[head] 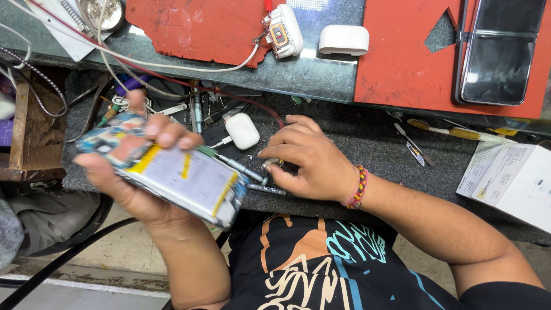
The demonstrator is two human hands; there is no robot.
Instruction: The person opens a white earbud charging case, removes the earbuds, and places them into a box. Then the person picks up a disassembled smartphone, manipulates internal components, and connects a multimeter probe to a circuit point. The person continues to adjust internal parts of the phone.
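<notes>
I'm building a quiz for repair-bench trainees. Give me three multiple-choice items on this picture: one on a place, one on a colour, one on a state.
1. Where is the folding phone?
A. on the red mat at the upper right
B. in the left hand
C. inside the white box

2. What colour is the beaded bracelet on the right wrist?
A. blue and white
B. red and yellow
C. plain black

3. What state is the phone in the left hand in?
A. sealed in its case
B. back off, battery and circuit board exposed
C. screen lit

Answers: 1 A, it lies opened flat on the red mat. 2 B, its beads are red and yellow. 3 B, the silver battery with yellow strips is bare.
</notes>
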